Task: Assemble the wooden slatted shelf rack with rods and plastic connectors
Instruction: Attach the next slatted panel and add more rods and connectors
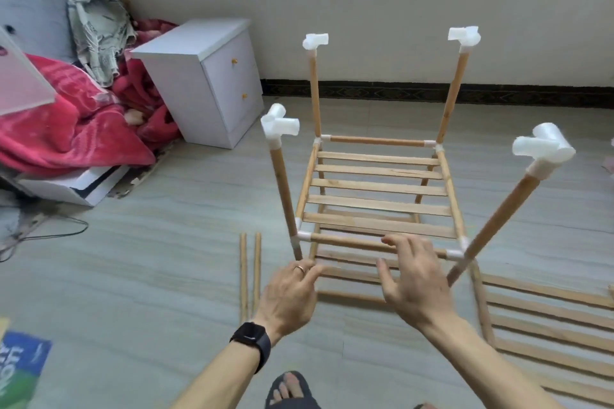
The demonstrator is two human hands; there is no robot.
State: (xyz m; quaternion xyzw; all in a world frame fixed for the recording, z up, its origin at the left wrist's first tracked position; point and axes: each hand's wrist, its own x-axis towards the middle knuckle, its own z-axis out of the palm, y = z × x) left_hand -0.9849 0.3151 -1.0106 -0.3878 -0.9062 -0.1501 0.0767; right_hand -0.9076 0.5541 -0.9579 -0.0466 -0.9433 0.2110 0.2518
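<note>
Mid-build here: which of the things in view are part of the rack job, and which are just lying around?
Job: half-built rack; white connectors on its uprights; two loose rods; slat panel on the floor; left hand and right hand at the rack's front.

Lying about: white cabinet; red blanket; blue packet.

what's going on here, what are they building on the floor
A person is assembling a wooden slatted rack on the floor. Both hands are open and grip nothing: the right hand spreads its fingers over the shelf's front rod, and the left hand is near the front left corner. Four upright rods carry white plastic connectors with empty sockets. Two loose rods and another slatted panel lie nearby.
</note>
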